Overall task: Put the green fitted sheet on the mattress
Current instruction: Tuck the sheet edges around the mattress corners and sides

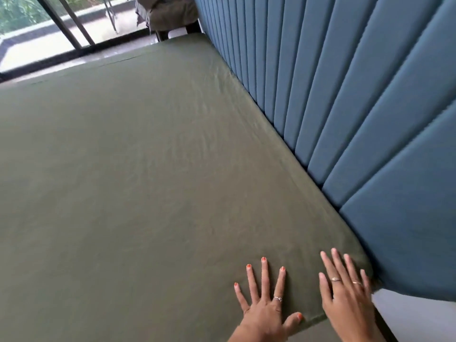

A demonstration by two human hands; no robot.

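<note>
Pressing down on the near corner of the bed, we have both hands spread flat on the green fitted sheet [153, 183]. Our left hand [265, 304] lies palm down with the fingers fanned wide, orange polish on the nails and a ring on one finger; its thumb reaches out toward the sheet's folded edge. Our right hand [345, 292] rests just beside it, also open and flat, with rings on two fingers, its fingertips pointing toward the corner where the bed meets the headboard. Neither hand is gripping anything; they only bear on the cloth.

We see the sheet stretched over the whole top of the mattress [313, 329], drawn fairly taut, with faint ripples running along the side nearest the headboard and a few light creases near the far edge. At the near corner the sheet wraps over the mattress edge, just under our right hand.

We have the blue padded headboard [357, 107], with its upright channels, running along the right side, touching the mattress edge. Beyond the far end of the bed we make out dark window frames [66, 28] with daylight and greenery behind them, and an olive-brown heap of cloth [170, 13] on something beside the headboard.
</note>
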